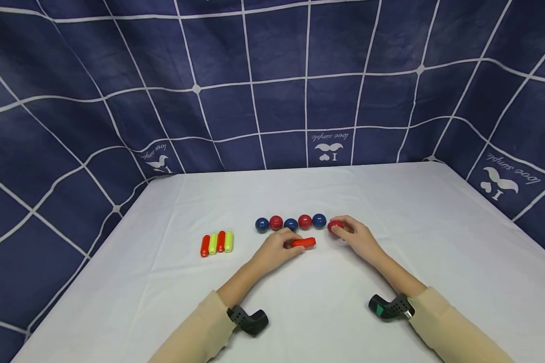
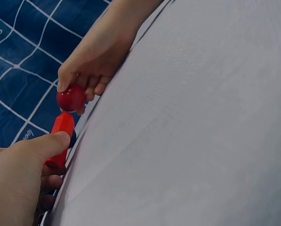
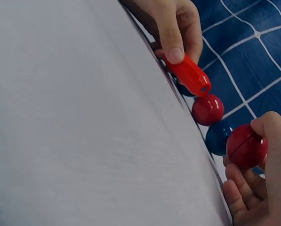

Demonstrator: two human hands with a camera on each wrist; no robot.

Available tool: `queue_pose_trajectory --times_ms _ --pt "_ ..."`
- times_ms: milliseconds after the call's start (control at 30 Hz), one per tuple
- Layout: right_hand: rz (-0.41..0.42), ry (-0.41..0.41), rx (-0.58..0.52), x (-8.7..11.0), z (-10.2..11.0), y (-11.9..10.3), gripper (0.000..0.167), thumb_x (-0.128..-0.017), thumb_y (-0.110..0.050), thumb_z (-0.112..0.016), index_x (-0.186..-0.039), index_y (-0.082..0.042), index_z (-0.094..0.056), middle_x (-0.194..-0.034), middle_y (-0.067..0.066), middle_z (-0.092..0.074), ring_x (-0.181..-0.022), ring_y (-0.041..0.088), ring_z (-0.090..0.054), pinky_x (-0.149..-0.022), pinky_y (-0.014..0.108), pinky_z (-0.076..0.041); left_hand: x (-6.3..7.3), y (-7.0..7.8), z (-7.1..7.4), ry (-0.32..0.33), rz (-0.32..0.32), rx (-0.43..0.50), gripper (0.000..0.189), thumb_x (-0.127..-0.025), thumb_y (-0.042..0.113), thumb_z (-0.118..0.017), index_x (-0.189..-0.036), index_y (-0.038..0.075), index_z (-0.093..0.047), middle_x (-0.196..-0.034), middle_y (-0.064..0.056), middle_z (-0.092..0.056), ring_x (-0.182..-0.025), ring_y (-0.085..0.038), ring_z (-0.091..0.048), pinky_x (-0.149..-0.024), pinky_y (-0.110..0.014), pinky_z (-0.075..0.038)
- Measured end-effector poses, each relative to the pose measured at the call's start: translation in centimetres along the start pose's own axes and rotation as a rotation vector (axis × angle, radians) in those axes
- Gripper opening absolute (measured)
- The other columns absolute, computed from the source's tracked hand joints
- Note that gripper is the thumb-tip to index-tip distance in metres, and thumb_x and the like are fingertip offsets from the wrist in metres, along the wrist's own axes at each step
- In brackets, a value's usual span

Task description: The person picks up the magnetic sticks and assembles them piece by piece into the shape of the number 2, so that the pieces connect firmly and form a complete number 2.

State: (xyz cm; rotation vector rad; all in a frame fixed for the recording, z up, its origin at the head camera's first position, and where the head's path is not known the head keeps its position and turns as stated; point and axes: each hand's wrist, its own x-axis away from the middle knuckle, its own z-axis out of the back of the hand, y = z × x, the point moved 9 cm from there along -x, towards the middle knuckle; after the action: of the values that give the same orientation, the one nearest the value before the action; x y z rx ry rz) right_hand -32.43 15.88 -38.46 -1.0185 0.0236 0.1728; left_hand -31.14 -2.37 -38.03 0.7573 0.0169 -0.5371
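Head view: at five o'clock from centre, grips a red cylinder [image 1: 304, 242] with the left hand [image 1: 274, 248]; at two o'clock from it, pinches a red ball [image 1: 334, 226] with the right hand [image 1: 356, 239]. Has a row of five balls [image 1: 290, 223] at eleven, four cylinders [image 1: 220, 242] at nine, both on white cloth [image 1: 327, 312].

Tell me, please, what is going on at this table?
A person's left grip holds a red stick, and the right grip holds a red ball just past the right end of a row of five other balls, alternately blue and red. Further left, four more sticks, alternately red and yellow-green, lie side by side on the white cloth.
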Motion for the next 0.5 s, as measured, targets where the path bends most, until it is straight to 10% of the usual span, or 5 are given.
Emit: queue_pose_trajectory --times_ms 500 --pt "0.070 -0.164 -0.015 0.7 -2.3 -0.9 0.040 -0.083 -0.029 -0.066 -0.115 -0.008 -0.056 -0.107 0.012 -0.060 -0.093 0.019 -0.056 -0.081 0.022 -0.048 0.1 -0.1 0.0 -0.003 -0.006 0.023 0.026 -0.083 0.027 -0.065 -0.103 0.011 -0.067 -0.079 0.003 -0.052 -0.070 -0.008 -0.046 -0.061 -0.017 -0.039"
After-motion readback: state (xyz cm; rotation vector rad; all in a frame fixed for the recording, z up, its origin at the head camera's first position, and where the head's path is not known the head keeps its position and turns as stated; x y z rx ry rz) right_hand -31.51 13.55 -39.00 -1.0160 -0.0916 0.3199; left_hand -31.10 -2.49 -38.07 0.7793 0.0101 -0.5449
